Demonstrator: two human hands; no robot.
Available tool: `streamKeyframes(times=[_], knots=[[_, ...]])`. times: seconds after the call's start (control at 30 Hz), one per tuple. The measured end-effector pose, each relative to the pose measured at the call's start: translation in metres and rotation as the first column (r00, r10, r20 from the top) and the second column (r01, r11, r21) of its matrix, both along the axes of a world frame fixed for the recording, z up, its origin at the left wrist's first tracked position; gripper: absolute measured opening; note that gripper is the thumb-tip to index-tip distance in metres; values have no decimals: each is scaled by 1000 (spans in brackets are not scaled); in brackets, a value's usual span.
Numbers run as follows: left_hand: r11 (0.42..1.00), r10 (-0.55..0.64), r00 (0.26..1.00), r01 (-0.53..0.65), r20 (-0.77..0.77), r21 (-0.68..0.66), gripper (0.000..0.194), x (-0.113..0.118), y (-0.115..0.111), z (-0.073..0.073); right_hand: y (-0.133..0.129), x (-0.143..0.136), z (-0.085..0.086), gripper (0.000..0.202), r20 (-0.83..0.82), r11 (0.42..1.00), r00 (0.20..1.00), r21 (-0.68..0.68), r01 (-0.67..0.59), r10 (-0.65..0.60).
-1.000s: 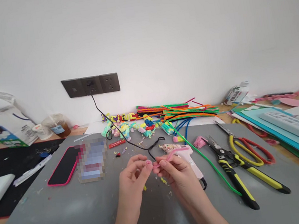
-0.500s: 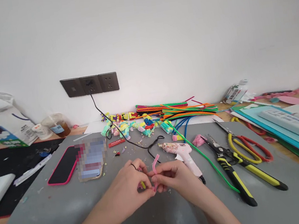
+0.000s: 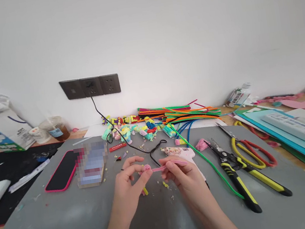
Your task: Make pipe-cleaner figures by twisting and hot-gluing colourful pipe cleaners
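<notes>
A pink pipe cleaner (image 3: 157,169) stretches between my two hands above the grey mat. Its coiled left end is pinched by my left hand (image 3: 131,182), and a small yellow piece (image 3: 145,191) shows just under those fingers. My right hand (image 3: 183,177) has its thumb and fingers closed on the other part of the strand, whose tip points right. Behind my right hand lies a pink glue gun (image 3: 188,153), partly hidden. Yellow crumbs (image 3: 165,184) are on the mat between the hands.
Two phones (image 3: 63,171) lie left. Pliers (image 3: 239,178), scissors (image 3: 249,149) and a long green pipe cleaner (image 3: 211,165) lie right. Bundled pipe cleaners (image 3: 192,113), small colourful pieces (image 3: 126,132) and a black cord (image 3: 134,146) are behind. A drink cup (image 3: 57,130) stands back left.
Both hands have turned and risen slightly. The pink strand, upright and bent before, now runs nearly level between them, with a coil at its left end. The view has shifted slightly.
</notes>
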State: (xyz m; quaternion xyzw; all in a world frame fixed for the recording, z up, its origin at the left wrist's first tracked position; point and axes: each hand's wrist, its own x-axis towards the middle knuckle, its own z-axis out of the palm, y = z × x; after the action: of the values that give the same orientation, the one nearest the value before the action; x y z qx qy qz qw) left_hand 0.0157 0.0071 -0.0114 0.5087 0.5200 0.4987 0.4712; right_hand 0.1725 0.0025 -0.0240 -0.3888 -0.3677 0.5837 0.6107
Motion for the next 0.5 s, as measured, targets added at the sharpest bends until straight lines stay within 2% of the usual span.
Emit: streamKeyframes(times=[0.13, 0.23, 0.27, 0.33, 0.43, 0.5], knots=[[999, -49, 998, 49, 27, 6, 29, -6, -2, -7, 0, -3, 0, 35, -99, 998, 993, 16, 66, -64], [975, -224, 974, 223, -24, -8, 26, -13, -6, -8, -1, -2, 4, 40, -118, 999, 993, -35, 20, -24], [960, -281, 959, 281, -33, -11, 22, -16, -6, -7, -2, 1, 6, 42, -92, 998, 995, -52, -33, 28], [940, -341, 940, 341, -28, -1, 23, -22, -4, -2, -4, 8, 11, 46, -1, 973, 976, -86, -216, 216], [923, -385, 922, 385, -26, -8, 32, -27, 4, 11, -9, 20, 19, 50, 129, 836, 828, -159, -526, 546], [886, -462, 885, 459, -49, -68, 33, -27, 10, 21, -12, 24, 24, 50, 183, 763, 741, -199, -615, 646]])
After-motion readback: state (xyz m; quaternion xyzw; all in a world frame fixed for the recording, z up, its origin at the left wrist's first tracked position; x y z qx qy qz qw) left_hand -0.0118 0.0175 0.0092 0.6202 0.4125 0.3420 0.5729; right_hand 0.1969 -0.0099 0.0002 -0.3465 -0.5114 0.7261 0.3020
